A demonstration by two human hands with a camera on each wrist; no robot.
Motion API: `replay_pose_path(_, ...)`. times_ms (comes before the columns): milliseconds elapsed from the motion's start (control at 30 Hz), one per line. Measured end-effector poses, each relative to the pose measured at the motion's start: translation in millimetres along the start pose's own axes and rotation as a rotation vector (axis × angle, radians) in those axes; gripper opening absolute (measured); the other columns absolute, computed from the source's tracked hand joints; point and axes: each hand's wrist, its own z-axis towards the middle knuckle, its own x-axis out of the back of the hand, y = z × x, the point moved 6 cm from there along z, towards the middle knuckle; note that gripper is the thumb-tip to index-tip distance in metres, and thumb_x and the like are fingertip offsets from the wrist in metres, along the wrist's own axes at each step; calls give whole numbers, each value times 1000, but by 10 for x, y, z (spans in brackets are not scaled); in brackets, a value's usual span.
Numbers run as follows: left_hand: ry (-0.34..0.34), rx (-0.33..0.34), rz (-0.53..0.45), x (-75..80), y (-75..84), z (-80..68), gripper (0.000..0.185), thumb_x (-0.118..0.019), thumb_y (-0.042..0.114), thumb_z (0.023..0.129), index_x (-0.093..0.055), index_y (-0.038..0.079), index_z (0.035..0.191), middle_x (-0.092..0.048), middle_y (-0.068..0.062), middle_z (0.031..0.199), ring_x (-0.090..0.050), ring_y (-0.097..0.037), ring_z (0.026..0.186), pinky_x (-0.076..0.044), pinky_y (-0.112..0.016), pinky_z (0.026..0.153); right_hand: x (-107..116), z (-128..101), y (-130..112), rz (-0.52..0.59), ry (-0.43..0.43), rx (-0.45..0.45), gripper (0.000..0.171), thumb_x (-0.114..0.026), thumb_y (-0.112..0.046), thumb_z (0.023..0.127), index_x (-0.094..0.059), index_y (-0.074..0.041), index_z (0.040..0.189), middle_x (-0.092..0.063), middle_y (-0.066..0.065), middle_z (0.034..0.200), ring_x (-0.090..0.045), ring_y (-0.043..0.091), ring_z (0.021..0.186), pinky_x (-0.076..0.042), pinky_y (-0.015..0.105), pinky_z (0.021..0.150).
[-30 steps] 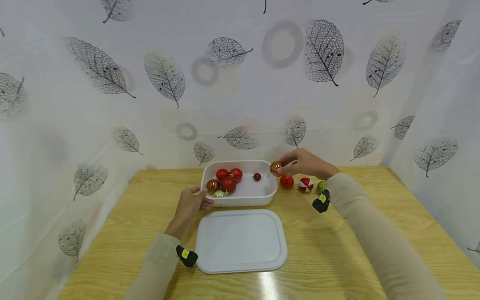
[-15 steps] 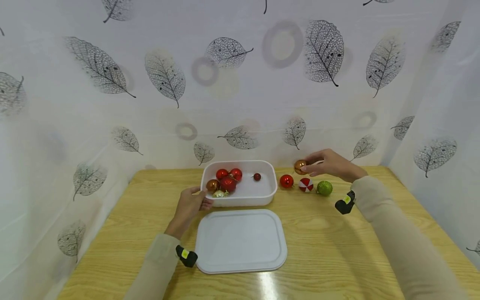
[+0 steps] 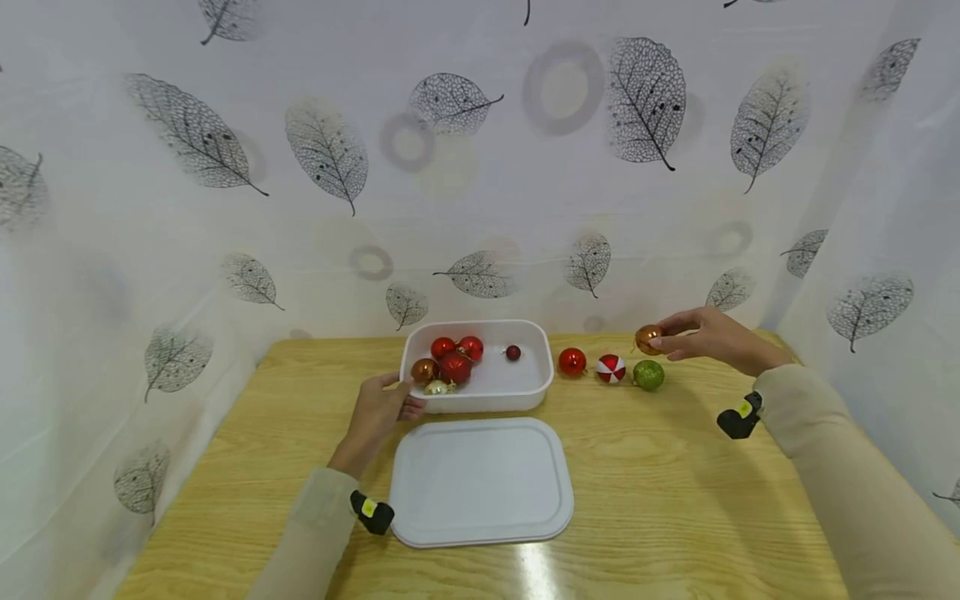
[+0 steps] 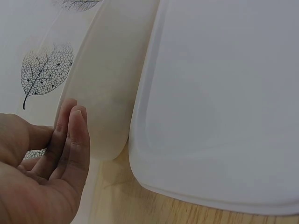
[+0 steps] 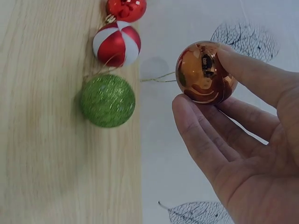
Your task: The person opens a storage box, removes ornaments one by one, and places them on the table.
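Observation:
My right hand pinches a shiny copper-coloured Christmas ball between thumb and fingertips, above the table's back right; its thin gold string hangs free. Below it, in a row, lie a glittery green ball, a red-and-white striped ball and a shiny red ball. With thumb and fingers my left hand grips the near left corner of a white plastic box. Inside it several red balls, a copper ball and a pale gold one cluster left, with a small dark red ball apart on the right.
A white lid lies flat on the wooden table, just in front of the box. A pale curtain printed with leaves hangs behind the table and along both sides.
My right hand has carried the copper ball rightward from the box's right rim, past the red and striped balls, to over the green one. My left hand and the box have stayed put.

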Motion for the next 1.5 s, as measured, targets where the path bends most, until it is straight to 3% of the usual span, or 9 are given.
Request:
replay_pose_path(467, -5, -1, -22, 1, 19, -19, 44, -54, 12, 106, -47, -14, 141, -73, -15, 80, -69, -14, 64, -61, -23, 61, 65, -201, 492, 9, 26, -75, 63, -64, -28, 102, -43, 16, 142, -48, 35, 139, -67, 39, 110, -59, 46, 93)
replay_pose_path(800, 10, 19, 9, 6, 0, -5, 43, -53, 12, 106, -48, -12, 141, -73, -14, 80, -70, -14, 65, -62, -24, 62, -7, -269, 854, 74, 27, -126, 67, -68, -26, 99, -42, 18, 142, -48, 35, 139, -67, 29, 109, -60, 39, 90)
replay_pose_path(1000, 12, 20, 16, 6, -9, 10, 43, -53, 13, 106, -48, -11, 141, -73, -13, 80, -70, -14, 66, -62, -24, 63, -80, -281, 950, 132, 25, -144, 69, -69, -22, 99, -38, 21, 143, -45, 39, 140, -69, 29, 104, -61, 39, 89)
replay_pose_path(1500, 20, 27, 39, 0, 6, -2, 44, -53, 15, 107, -47, -11, 142, -73, -13, 81, -70, -14, 67, -62, -24, 64, -109, -303, 1003, 126, 32, -168, 71, -68, -22, 99, -34, 21, 145, -43, 41, 141, -72, 28, 99, -62, 38, 85)
